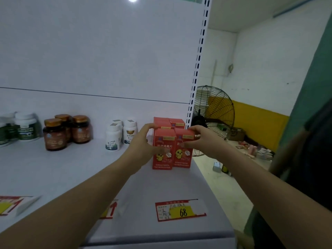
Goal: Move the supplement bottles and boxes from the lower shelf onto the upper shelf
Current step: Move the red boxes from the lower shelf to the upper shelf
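**newb_stocker:** ok so reading the shelf (71,168) left to right: green-label bottles (27,129) at the far left, then amber bottles (54,134), then white bottles (115,139), all upright toward the back. Then my left hand (142,142) has its fingers (151,125) curled over the top corner of the left front box (162,159), thumb on its face. The right front box (183,159) sits touching it, and my right hand (203,141) pinches that one the same way. Two back boxes (177,123) stand right behind. Both front ones look to be down on the shelf, near its right end. Tips?

**aisle9_vet:** looks to me like the placing bit, so this is prob the upper shelf. I'd squeeze the pair together so they sit flush, then square them against the back boxes, faces forward, roughly in line with the price tag (180,210). Only let go once the bases sit flat. Light cardboard tips easy, so lift your fingers off upward rather than dragging sideways. And mind the right edge, I doubt anything stops a box going off toward the fan (213,114).
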